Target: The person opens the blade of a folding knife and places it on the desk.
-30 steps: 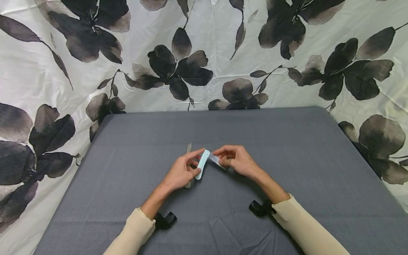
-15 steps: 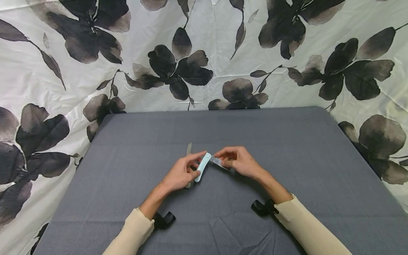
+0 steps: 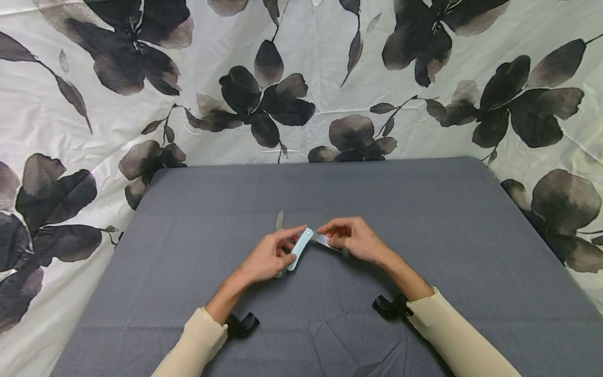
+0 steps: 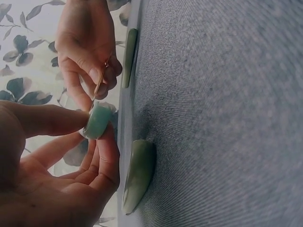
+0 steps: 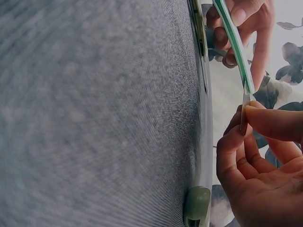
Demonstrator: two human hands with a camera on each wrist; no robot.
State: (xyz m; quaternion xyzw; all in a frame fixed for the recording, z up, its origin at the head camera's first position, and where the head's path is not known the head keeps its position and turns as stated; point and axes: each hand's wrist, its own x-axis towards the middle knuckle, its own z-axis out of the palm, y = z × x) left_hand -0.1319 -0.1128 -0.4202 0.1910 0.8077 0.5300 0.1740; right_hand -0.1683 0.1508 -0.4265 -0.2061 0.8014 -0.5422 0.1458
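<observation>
A folding knife with a pale blue handle (image 3: 301, 248) is held above the table, its blade (image 3: 326, 241) swung partway out to the right. My left hand (image 3: 267, 256) grips the handle between thumb and fingers, the index finger near the pivot end. With thumb and fingertips my right hand (image 3: 352, 239) pinches the blade, covering part of it. Beneath the left hand lies a second knife (image 3: 280, 221), blade pointing away and its middle hidden by the hand. In the right wrist view, a green rounded object (image 5: 197, 204) lies on the cloth below the right hand.
A grey cloth (image 3: 226, 193) covers the table, wrinkled near the front. Behind it hangs a white curtain (image 3: 202, 42) with dark flowers. Each wrist bears a black camera mount, the left mount (image 3: 242, 325) and the right mount (image 3: 388, 307).
Both hands and the knife have shifted slightly toward the person and to the right. The angle between blade and handle has widened a little.
</observation>
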